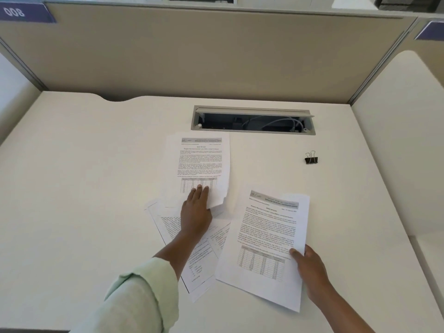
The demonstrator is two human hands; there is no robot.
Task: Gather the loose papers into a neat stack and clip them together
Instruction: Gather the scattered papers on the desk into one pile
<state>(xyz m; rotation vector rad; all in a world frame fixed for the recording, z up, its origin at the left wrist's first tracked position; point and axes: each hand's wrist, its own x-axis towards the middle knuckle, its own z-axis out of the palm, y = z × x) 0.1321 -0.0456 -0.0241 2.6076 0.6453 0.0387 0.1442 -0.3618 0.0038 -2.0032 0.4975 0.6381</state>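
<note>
We are at a cream-white desk [84, 188] boxed in by beige cubicle partitions [216, 56], one carrying a purple label [24, 12] at upper left. A grey cable tray [252, 120] set into the desktop stands open, wires showing inside. Our left hand [195, 207], in a pale green sleeve [141, 296], pinches the curled lower corner of a printed sheet [201, 164] lying mid-desk. More loose sheets [192, 255] are fanned out under that forearm. Our right hand [310, 267] grips a tilted printed page [264, 241] by its right edge, thumb on top. A black binder clip [311, 158] sits alone, well apart to the right, near the tray.
</note>
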